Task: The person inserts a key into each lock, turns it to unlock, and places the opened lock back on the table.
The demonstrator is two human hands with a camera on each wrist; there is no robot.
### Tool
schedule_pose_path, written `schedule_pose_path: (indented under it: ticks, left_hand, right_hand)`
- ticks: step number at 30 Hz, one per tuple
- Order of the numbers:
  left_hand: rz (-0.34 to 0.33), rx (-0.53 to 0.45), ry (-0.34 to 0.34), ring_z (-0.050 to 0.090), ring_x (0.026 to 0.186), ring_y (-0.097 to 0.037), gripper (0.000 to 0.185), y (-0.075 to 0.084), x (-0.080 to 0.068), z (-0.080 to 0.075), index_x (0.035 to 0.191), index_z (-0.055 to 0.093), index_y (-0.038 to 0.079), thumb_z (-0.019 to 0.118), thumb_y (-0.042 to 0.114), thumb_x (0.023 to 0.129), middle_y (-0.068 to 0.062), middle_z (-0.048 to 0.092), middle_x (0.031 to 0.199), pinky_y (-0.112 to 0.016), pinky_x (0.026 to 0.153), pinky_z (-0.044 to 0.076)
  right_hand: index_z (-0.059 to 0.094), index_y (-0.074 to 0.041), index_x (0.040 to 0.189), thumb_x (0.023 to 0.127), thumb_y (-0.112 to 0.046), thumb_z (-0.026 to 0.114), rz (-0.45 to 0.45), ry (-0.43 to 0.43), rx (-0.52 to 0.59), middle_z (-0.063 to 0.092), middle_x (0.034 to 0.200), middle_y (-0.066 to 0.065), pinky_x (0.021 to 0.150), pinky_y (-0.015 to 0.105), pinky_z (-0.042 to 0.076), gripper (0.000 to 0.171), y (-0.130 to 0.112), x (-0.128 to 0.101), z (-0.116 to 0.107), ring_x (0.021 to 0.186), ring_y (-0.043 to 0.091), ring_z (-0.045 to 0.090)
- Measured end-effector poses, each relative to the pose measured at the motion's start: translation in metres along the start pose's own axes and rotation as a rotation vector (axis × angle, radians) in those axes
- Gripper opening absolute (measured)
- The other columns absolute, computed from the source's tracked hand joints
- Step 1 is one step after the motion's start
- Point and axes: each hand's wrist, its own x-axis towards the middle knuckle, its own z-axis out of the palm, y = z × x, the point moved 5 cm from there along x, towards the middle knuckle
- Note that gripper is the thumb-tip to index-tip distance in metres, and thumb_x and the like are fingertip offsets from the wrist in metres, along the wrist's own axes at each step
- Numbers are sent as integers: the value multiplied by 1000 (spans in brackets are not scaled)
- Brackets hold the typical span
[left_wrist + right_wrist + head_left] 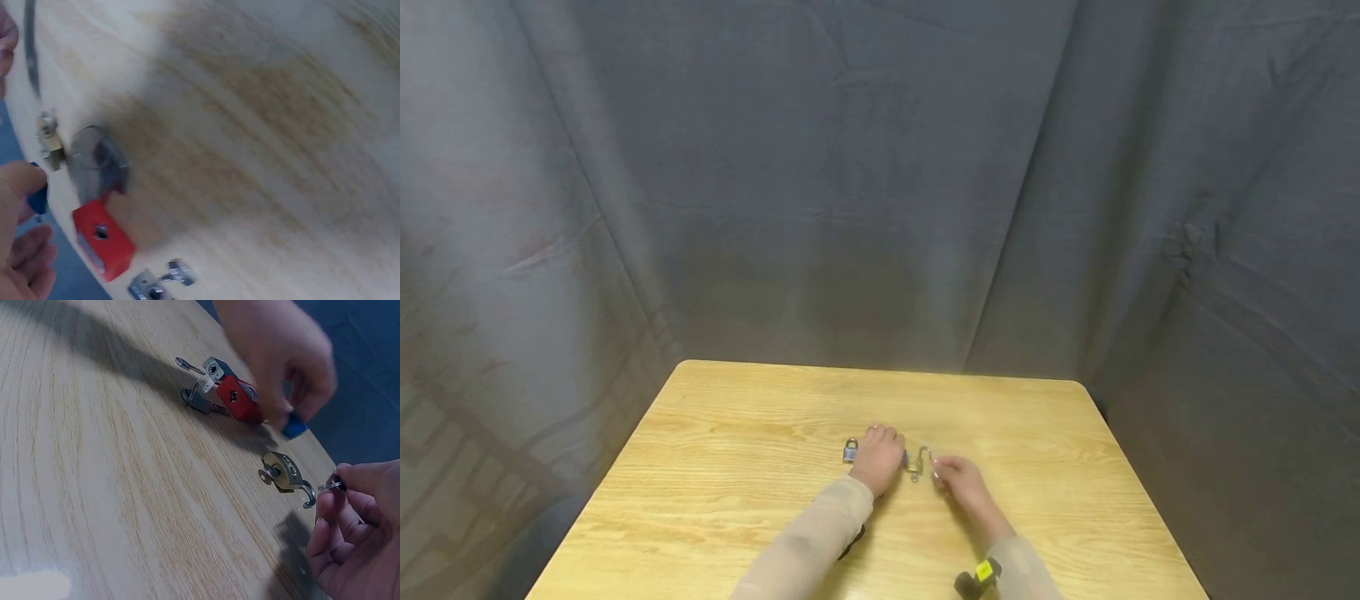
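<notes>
While the brass padlock (284,473) lies on the table (94,487) with its shackle swung open and a key in its face, your right hand (353,531) pinches a small key (329,485) just beside that shackle. Your left hand (275,356) hovers with fingers curled over the red padlock (237,400) and blue padlock (294,427), gripping nothing I can make out. I judge the brass one done and the others still left.

Beige long sleeves (808,546) on both arms; black wrist strap (977,577) with yellow tag, right.
</notes>
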Motion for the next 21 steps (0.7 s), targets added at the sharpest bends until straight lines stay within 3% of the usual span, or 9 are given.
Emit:
schedule_pose_path:
  ticks: [3, 6, 8, 10, 11, 15, 18, 21]
  left_hand:
    - [-33, -333, -8, 59, 85, -12, 20, -4, 2, -12, 99, 60, 15, 72, 21, 84, 3, 60, 94, -26, 83, 54]
    - [-152, -801, -77, 60, 84, -12, 19, -8, 0, -26, 102, 55, 14, 68, 16, 89, 0, 59, 100, -24, 73, 55]
    - [-244, -1088, -90, 63, 90, -15, 22, -12, -3, -31, 107, 54, 12, 67, 15, 90, -4, 61, 107, -29, 78, 56]
    - [-307, -1290, -77, 65, 94, -21, 26, -17, -6, -36, 111, 53, 9, 67, 17, 90, -11, 61, 114, -39, 82, 56]
    - [-339, -1368, -74, 65, 94, -23, 28, -19, -8, -37, 111, 53, 8, 67, 19, 90, -12, 60, 116, -43, 82, 56]
    - [-394, -1600, -43, 64, 96, -20, 37, -28, -13, -38, 116, 50, 2, 69, 18, 88, -16, 55, 123, -40, 90, 54]
    - [-401, -1721, -29, 64, 97, -17, 39, -33, -15, -35, 119, 47, -2, 67, 14, 90, -16, 57, 119, -35, 94, 54]
    - [-400, -1768, -25, 64, 97, -18, 39, -39, -20, -34, 121, 47, -6, 64, 15, 93, -15, 60, 112, -35, 94, 54]
  right_hand:
    - [54, 11, 119, 97, -16, 54, 18, -9, 47, 58, 82, 6, 64, 25, 49, 35, 1, 1, 0, 71, 17, 53]
    - [53, 11, 120, 97, -16, 54, 25, -22, 67, 57, 81, 5, 64, 24, 49, 36, 0, 2, 0, 71, 16, 51]
    - [53, 11, 120, 97, -17, 54, 23, -30, 55, 57, 82, 5, 63, 23, 49, 36, 0, 1, 2, 71, 15, 51]
    - [54, 11, 120, 97, -17, 55, 14, -25, 41, 58, 82, 6, 62, 23, 48, 37, -1, 1, 2, 70, 15, 52]
    - [54, 11, 120, 97, -18, 55, 11, -23, 29, 58, 82, 6, 61, 22, 48, 37, -1, 1, 3, 70, 15, 52]
    - [54, 10, 119, 96, -19, 56, 17, -17, 18, 59, 84, 6, 61, 24, 49, 37, -2, 1, 6, 71, 16, 53]
    - [53, 10, 120, 96, -19, 57, 25, -20, 22, 59, 87, 7, 64, 25, 51, 38, -2, 0, 7, 73, 17, 54]
    - [53, 10, 120, 96, -19, 56, 29, -22, 19, 60, 87, 8, 63, 25, 51, 38, -2, 1, 8, 73, 17, 54]
